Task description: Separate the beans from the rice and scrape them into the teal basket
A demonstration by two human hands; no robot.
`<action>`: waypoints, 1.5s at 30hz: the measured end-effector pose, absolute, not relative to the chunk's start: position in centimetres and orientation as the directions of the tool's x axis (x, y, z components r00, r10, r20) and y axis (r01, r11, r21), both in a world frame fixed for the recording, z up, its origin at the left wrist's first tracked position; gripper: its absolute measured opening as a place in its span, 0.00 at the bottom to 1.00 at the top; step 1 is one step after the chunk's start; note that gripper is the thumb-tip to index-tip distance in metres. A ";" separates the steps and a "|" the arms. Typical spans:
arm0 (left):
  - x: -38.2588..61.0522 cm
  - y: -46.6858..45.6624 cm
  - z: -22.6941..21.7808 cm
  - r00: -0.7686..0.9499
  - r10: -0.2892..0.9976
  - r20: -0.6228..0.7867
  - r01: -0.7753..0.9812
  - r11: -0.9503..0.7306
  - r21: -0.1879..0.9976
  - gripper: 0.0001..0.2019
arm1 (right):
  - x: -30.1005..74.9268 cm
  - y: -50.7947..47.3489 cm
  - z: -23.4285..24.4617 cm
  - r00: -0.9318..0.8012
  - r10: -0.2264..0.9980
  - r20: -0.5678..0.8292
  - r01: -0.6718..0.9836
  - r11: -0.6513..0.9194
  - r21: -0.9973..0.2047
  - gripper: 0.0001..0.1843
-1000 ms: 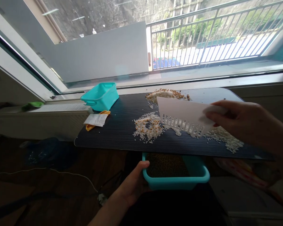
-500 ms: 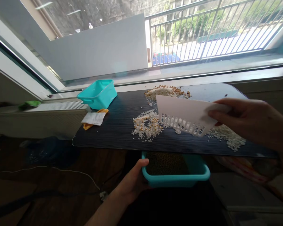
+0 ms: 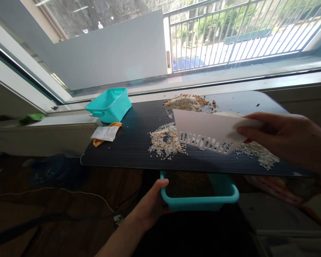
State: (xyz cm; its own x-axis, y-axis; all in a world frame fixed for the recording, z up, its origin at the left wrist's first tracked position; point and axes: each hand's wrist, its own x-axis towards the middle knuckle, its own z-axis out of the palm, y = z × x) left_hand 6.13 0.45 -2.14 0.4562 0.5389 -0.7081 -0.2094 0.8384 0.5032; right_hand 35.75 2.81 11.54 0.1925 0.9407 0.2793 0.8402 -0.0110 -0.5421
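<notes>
My right hand (image 3: 280,137) grips a white slotted plastic sieve (image 3: 207,130) by its right end and holds it just above the dark table (image 3: 128,142). A ring of rice mixed with brown beans (image 3: 166,141) lies left of the sieve. Plain white rice (image 3: 258,153) spreads under its right end. A larger mixed heap (image 3: 186,101) sits at the table's far edge. My left hand (image 3: 149,205) holds the left end of a teal tub (image 3: 203,201) below the table's near edge. Brown beans (image 3: 188,184) fill that tub.
A second teal tub (image 3: 109,104) stands at the table's far left corner, tilted over the edge. A white packet on an orange cloth (image 3: 105,134) lies at the left edge. Behind is a window sill (image 3: 230,85) and a railing. White cable (image 3: 56,191) runs across the floor.
The sieve has shifted slightly to the left over the rice. The view has tilted a little. My left hand keeps its hold on the tub.
</notes>
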 end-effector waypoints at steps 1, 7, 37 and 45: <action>6.1 0.5 -2.1 0.452 0.538 -0.711 -0.209 0.839 0.502 0.26 | 35.5 2.8 11.6 0.189 0.948 0.254 0.825 -0.014 -0.564 0.18; 6.1 0.5 -2.0 0.449 0.543 -0.710 -0.207 0.836 0.509 0.25 | 34.9 2.6 11.4 0.193 0.967 0.167 0.762 -0.041 -0.646 0.14; 6.6 -0.4 -1.4 0.447 0.555 -0.702 -0.158 0.821 0.549 0.25 | 34.4 -0.2 10.9 0.236 0.959 0.156 0.730 -0.069 -0.680 0.19; 6.5 -0.7 -1.0 0.458 0.564 -0.687 -0.138 0.808 0.572 0.29 | 34.0 -0.8 10.3 0.224 0.961 0.163 0.663 -0.028 -0.748 0.18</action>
State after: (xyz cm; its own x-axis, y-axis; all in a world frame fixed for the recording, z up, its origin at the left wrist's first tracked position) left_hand 6.48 -0.67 -1.01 0.4578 0.5644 -0.6869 -0.1376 0.8083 0.5725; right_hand 33.97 -0.77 10.34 0.2242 0.9608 0.1630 0.6632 -0.0279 -0.7479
